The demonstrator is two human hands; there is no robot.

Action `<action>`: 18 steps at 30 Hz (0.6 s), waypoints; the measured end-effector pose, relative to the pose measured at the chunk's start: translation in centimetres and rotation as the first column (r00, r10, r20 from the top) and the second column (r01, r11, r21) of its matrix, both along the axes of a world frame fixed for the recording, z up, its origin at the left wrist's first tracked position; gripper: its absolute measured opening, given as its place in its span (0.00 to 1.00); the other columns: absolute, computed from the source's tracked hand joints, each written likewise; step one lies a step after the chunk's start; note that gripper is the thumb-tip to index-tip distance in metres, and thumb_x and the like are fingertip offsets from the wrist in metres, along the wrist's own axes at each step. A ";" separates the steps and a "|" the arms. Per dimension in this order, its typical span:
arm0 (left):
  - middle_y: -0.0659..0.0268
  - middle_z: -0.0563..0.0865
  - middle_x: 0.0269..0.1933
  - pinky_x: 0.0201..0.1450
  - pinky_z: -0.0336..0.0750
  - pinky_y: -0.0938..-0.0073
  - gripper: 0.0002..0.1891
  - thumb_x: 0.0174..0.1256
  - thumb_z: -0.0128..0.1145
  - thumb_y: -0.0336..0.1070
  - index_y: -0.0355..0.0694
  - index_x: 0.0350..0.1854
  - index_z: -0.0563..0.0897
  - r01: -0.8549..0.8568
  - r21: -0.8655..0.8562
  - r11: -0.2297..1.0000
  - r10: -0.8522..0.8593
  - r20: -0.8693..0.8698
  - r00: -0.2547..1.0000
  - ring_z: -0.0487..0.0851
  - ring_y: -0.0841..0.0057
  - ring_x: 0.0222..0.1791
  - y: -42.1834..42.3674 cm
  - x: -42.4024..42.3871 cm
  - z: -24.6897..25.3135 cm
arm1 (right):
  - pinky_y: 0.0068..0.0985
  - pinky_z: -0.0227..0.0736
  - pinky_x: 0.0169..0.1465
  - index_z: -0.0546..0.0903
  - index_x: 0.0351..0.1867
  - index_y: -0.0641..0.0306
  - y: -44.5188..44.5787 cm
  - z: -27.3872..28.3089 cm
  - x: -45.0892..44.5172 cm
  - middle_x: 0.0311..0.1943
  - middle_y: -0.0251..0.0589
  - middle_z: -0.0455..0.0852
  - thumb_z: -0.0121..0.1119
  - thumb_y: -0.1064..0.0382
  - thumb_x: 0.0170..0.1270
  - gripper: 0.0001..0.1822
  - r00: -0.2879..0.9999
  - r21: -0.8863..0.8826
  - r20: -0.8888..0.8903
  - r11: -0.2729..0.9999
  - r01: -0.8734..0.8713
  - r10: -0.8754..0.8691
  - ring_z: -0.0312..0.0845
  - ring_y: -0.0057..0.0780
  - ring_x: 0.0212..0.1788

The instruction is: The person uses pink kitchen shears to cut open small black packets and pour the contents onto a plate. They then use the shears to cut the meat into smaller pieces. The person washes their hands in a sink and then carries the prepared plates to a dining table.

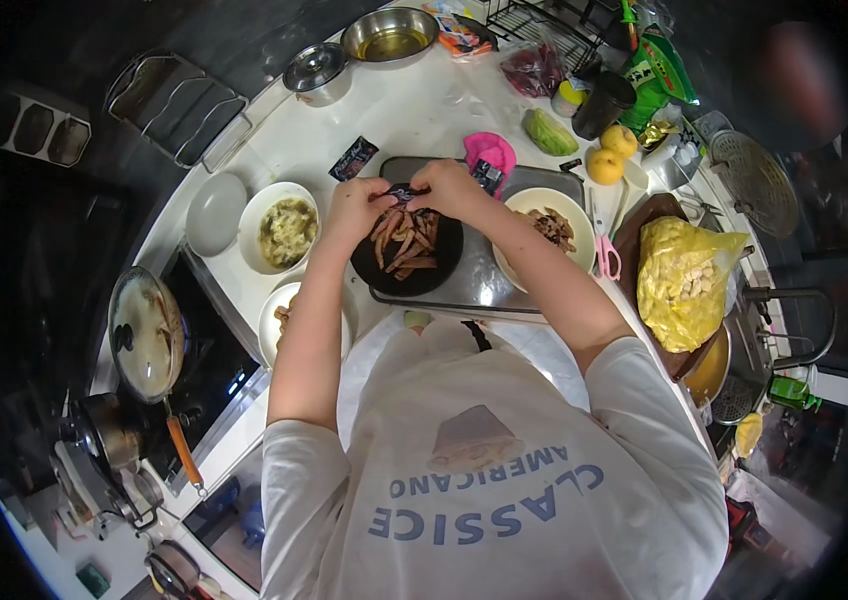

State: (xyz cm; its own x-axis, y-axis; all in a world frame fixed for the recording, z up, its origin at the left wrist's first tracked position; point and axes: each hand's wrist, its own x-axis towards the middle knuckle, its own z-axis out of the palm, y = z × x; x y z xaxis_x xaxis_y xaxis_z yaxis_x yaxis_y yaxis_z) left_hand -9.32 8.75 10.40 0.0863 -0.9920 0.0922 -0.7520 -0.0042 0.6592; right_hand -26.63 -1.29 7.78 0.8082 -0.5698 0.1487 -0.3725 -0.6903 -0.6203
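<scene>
Between them, my left hand (pixel 359 206) and my right hand (pixel 448 186) pinch a small dark packet (pixel 404 194) by its two ends. The packet hangs over the far part of a black round plate (pixel 375 279), on which brown meat strips (pixel 413 244) lie. Whether the packet is torn cannot be seen. Beneath the plate is a grey metal tray (pixel 480 281). A cream bowl (pixel 581 259) with dark meat pieces (pixel 550 227) sits on the tray's right, partly behind my right forearm. Beyond my left hand lies a second black packet (pixel 353 158).
Left of the plate stands a white bowl of mashed food (pixel 287 232), beside a grey plate (pixel 216 214). A lidded pan (pixel 146 334) rests on the stove at left. Pink-handled scissors (pixel 605 244), a pink cloth (pixel 489 154) and a yellow bag (pixel 686 281) lie towards the right.
</scene>
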 end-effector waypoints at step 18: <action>0.54 0.86 0.29 0.34 0.76 0.70 0.08 0.53 0.66 0.29 0.37 0.36 0.86 -0.092 0.118 0.989 0.093 -0.007 0.996 0.83 0.64 0.26 1.7 4.2 0.3 | 0.39 0.74 0.43 0.85 0.30 0.61 2.0 -0.1 4.7 0.30 0.46 0.84 0.73 0.56 0.42 0.15 0.999 0.013 0.029 1.000 0.019 -0.019 0.80 0.48 0.38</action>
